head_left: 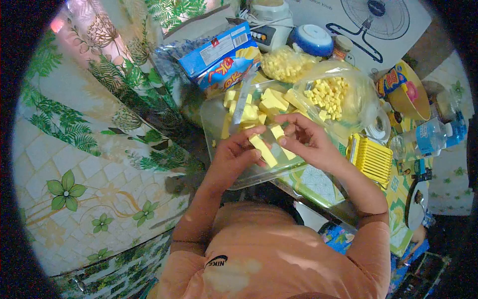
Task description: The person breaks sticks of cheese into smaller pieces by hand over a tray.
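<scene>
My left hand (236, 151) is closed on a thick yellow cheese stick (263, 151), held between thumb and fingers. Beside it, my right hand (311, 142) pinches another cheese stick (283, 141), and the two sticks are slightly apart. Both hands are over a clear plastic tray (249, 180). Larger cheese pieces (274, 102) lie in the tray beyond my fingers. A knife blade (242, 102) rests among the pieces at the left, its handle not clearly visible. To the right of the tray, a clear plastic bag (357, 107) holds many small cheese cubes (327, 97).
A blue box (219, 55) stands behind the tray, near a blender (269, 27) and a blue bowl (312, 40). Another bag of cubes (289, 65) sits nearby. At the right are a yellow slotted slicer (371, 158), a water bottle (420, 138) and a yellow tub (411, 94). Patterned curtain (99, 199) hangs left.
</scene>
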### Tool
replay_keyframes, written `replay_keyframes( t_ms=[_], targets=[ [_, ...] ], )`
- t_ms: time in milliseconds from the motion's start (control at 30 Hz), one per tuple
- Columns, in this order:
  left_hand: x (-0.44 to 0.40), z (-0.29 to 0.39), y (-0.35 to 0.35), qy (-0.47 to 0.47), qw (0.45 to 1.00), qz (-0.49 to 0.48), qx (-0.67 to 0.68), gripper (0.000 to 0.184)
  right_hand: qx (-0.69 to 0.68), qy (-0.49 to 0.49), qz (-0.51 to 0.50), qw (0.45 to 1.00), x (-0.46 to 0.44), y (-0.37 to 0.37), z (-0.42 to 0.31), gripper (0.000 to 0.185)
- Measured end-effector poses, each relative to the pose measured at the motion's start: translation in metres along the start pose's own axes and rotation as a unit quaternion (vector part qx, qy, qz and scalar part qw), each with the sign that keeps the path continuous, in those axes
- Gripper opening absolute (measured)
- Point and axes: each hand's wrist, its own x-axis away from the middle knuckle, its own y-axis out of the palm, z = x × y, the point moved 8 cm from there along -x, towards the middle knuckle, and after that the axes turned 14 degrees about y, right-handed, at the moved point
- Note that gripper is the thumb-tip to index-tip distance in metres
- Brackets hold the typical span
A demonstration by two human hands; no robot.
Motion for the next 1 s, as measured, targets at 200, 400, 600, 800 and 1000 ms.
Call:
replay_keyframes(
  t_ms=[200, 400, 600, 800, 1000],
  targets=[
    [-0.001, 0.004, -0.017, 0.028, 0.997, 0.063, -0.035, 0.039, 0.433, 0.142, -0.071, 0.887, 0.005, 0.003, 0.013, 0.036],
    [-0.002, 0.002, -0.014, 0.03, 0.999, 0.037, -0.019, 0.039, 0.353, -0.05, -0.015, 0.934, 0.01, 0.008, -0.012, 0.044],
    [-0.003, -0.008, 0.003, 0.013, 1.0, 0.019, 0.014, 0.038, -0.102, 0.064, -0.111, 0.986, -0.004, 0.023, 0.023, 0.029],
    [-0.007, -0.01, -0.012, 0.014, 0.996, 0.066, -0.064, 0.029, -0.094, 0.048, -0.049, 0.993, -0.013, 0.008, 0.028, 0.018],
    [-0.007, -0.01, -0.018, 0.006, 0.992, 0.059, -0.114, 0.021, -0.093, 0.048, -0.057, 0.993, -0.014, 0.01, 0.029, 0.022]
  ],
)
